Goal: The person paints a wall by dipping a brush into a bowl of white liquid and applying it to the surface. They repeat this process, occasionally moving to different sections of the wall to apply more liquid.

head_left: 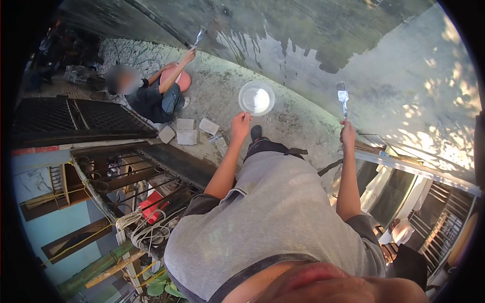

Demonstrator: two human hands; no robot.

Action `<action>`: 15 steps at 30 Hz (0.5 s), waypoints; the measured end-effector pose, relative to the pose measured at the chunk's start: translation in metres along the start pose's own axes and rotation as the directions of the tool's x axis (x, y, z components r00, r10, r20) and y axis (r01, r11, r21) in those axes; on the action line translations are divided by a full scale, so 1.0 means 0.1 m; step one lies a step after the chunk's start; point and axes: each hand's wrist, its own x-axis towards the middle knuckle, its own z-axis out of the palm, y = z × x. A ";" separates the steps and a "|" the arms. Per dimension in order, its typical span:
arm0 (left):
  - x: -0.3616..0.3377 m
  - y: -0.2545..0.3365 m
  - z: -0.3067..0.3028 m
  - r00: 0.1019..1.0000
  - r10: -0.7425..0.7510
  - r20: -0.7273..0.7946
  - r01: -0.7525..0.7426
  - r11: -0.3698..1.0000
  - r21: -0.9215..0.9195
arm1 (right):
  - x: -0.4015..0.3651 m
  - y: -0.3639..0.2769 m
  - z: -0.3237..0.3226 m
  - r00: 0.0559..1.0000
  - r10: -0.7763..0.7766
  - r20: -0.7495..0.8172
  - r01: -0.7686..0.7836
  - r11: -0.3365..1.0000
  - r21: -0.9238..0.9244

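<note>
My left hand (241, 126) is closed on the near rim of a clear round tub (243, 103) with white stuff inside. Out to the right, my right hand (347, 134) grips the handle of a paintbrush (343, 97), whose dark bristles point up against the grey wall (303, 45). Splashed and dripping dark wet patches mark that wall. The brush's lower part looks pale and shiny.
At the upper left a co-worker (151, 98) crouches by a pink bucket (183, 81), holding up another brush (200, 35). Grey blocks (187, 137) lie on the ground near a metal gate (136, 177). Coiled rope (146, 232) hangs at the lower left.
</note>
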 end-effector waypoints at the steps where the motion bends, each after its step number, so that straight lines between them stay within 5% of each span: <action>1: 0.07 -0.08 -0.04 1.000 -0.012 -0.005 0.012 1.000 -0.018 | -0.01 -0.10 -0.10 0.995 -0.085 -0.044 0.083 0.995 -0.054; 7: 0.53 -0.07 -0.27 1.000 0.028 0.014 -0.029 1.000 0.009 | -0.08 -0.70 -0.38 0.949 -0.293 -0.118 0.291 0.956 -0.032; 15: 1.05 0.28 -0.31 0.996 0.086 -0.001 -0.085 0.996 -0.029 | -0.42 -1.15 -0.24 0.954 -0.230 -0.193 0.236 0.972 0.011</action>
